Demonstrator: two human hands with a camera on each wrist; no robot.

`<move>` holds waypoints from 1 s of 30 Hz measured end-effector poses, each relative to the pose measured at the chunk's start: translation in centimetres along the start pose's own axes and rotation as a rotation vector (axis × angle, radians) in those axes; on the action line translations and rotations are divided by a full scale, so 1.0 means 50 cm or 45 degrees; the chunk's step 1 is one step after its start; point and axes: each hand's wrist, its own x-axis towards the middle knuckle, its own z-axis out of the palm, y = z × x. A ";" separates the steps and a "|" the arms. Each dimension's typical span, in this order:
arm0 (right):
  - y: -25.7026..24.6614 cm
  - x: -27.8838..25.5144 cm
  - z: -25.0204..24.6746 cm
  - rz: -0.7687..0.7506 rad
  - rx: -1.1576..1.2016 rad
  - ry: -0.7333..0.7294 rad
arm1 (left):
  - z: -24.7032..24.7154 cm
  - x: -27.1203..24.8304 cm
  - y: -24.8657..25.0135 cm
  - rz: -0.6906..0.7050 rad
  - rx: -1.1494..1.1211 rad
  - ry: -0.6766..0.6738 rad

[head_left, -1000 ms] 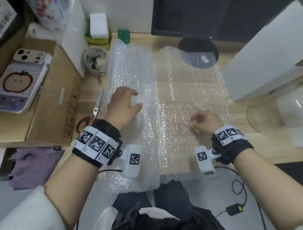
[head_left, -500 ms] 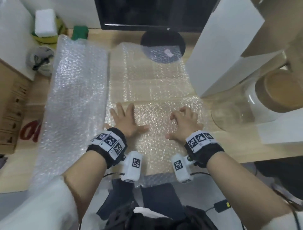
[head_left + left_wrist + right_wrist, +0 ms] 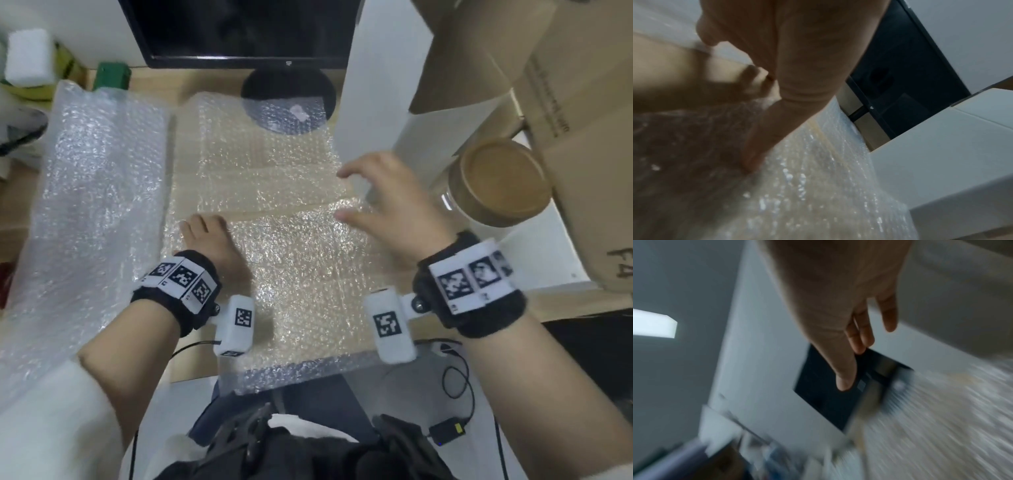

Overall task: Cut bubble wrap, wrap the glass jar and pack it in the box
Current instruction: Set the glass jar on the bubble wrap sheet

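A cut sheet of bubble wrap [image 3: 274, 240] lies flat on the desk in front of me. My left hand [image 3: 205, 233] rests on its left part. The thumb [image 3: 756, 146] presses the bubble wrap [image 3: 818, 194], and the other fingers are bent and blurred. My right hand [image 3: 346, 195] hovers above the sheet's right edge, fingers spread and holding nothing. In the right wrist view this hand [image 3: 859, 353] is also empty. Just right of it stands the glass jar [image 3: 496, 185] with a brown round lid. The cardboard box [image 3: 589, 154] rises behind the jar, its white flap [image 3: 376, 85] open.
A larger length of bubble wrap [image 3: 96, 205] lies along the left of the desk. The monitor [image 3: 246, 31] stands at the back, its round base [image 3: 287, 99] partly under the sheet. A white foam block [image 3: 27, 54] sits far left. Cables and an adapter [image 3: 445, 431] hang below the desk edge.
My right hand has lifted off the sheet and moved right towards the jar, fingers spread. My left hand stays on the sheet with its fingers drawn in. The view has swung right.
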 end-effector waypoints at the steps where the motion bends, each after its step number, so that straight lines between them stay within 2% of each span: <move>1: -0.006 -0.007 -0.035 -0.070 0.029 0.140 | -0.011 -0.002 0.017 -0.005 -0.008 0.021; 3: 0.004 -0.023 -0.095 -0.151 0.063 0.511 | -0.050 -0.012 0.062 0.036 -0.157 -0.087; 5: 0.039 -0.033 -0.124 -0.143 0.055 0.900 | -0.092 -0.023 0.111 0.215 -0.456 -0.342; 7: 0.077 -0.041 -0.128 -0.063 0.098 1.201 | -0.115 -0.041 0.168 0.441 -0.641 -0.590; 9: 0.107 -0.053 -0.116 0.022 0.263 1.407 | -0.117 -0.067 0.240 0.614 -0.791 -0.767; 11: 0.129 -0.066 -0.096 0.112 0.491 1.485 | -0.106 -0.095 0.310 0.753 -0.918 -0.831; 14: 0.150 -0.087 -0.067 0.270 0.774 1.431 | -0.075 -0.107 0.374 0.918 -0.998 -0.849; 17: 0.177 -0.110 -0.045 0.351 0.870 1.267 | -0.040 -0.109 0.399 0.986 -1.045 -0.840; 19: 0.197 -0.121 -0.035 0.364 0.913 1.158 | -0.022 -0.118 0.409 0.936 -1.056 -0.792; 23: 0.187 -0.123 -0.050 0.580 1.118 0.995 | -0.013 -0.138 0.422 0.855 -1.170 -0.682; 27: 0.160 -0.116 -0.082 0.371 0.997 0.930 | -0.020 -0.149 0.398 0.933 -1.349 -0.590; 30: 0.140 -0.112 -0.104 0.167 0.951 0.818 | -0.039 -0.153 0.370 0.911 -1.479 -0.542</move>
